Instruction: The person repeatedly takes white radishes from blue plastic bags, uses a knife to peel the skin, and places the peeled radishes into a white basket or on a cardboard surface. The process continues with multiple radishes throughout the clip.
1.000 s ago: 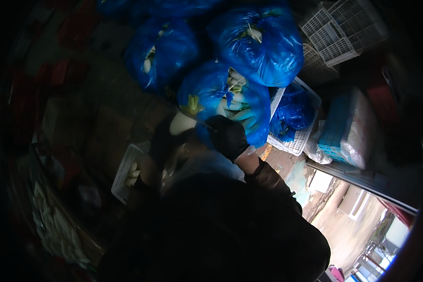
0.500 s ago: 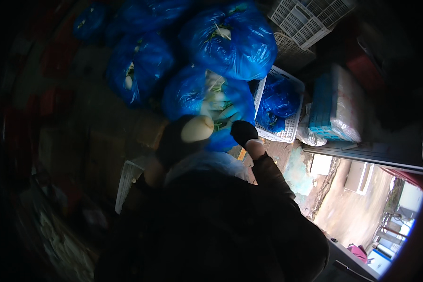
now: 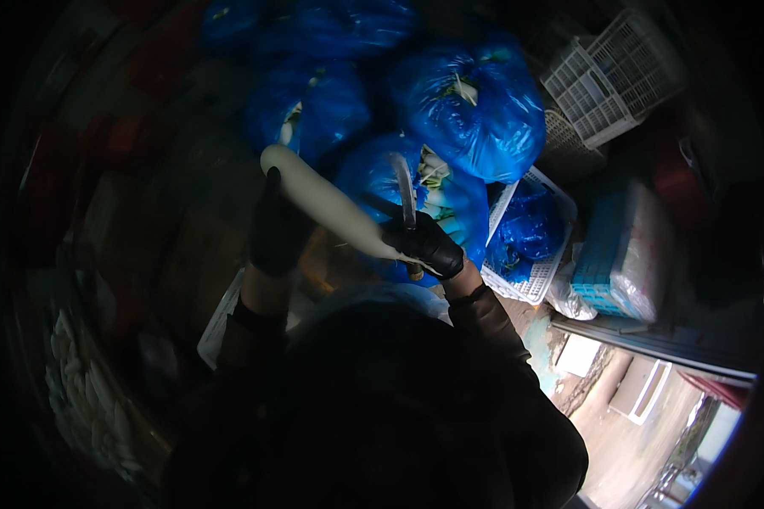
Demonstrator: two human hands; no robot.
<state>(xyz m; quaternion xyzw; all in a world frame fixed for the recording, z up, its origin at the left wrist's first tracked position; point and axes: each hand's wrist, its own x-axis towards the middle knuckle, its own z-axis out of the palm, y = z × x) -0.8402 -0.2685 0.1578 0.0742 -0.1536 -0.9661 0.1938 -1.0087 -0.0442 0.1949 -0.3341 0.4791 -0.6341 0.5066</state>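
My left hand (image 3: pixel 277 225), in a dark glove, holds a long white radish (image 3: pixel 327 204) by its upper-left end, thumb against its side. My right hand (image 3: pixel 424 246), also gloved, is closed on a knife (image 3: pixel 404 185) with its curved blade pointing up, beside the radish's lower-right end. Behind them an opened blue plastic bag (image 3: pixel 373 170) shows white radishes and greens inside.
More blue bags (image 3: pixel 475 119) lie beyond. A white crate (image 3: pixel 530 293) with blue plastic, a blue container (image 3: pixel 594 284) and stacked white baskets (image 3: pixel 594 102) stand at the right. Dim at lower left are several radishes (image 3: pixel 76 382). A bright doorway (image 3: pixel 603 450) opens at lower right.
The radish has risen and now lies long and diagonal between my hands, its far end higher at the left. The knife blade in my right hand now shows upright.
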